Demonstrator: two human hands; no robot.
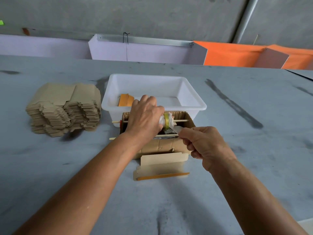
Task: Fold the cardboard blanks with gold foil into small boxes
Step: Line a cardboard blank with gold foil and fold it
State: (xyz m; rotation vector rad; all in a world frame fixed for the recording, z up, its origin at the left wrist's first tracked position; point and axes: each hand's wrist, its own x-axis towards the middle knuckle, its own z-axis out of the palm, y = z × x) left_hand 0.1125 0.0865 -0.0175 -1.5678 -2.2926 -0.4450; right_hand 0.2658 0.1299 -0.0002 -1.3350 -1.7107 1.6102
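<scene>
Two bare forearms are seen reaching up from the bottom of the frame over the grey bench (50, 167). At centre, a white tub (194, 92) is set behind an open cardboard carton (162, 146). A stack of blanks (64, 109) is piled at the left. One blank (162, 164), gold edge nearest, lies flat below the carton. The left hand (144, 117) is curled around a cloth-wrapped roll (166, 122) on a stick. The right hand (206, 146) has its fingers (183, 133) pinched on the roll's loose end.
</scene>
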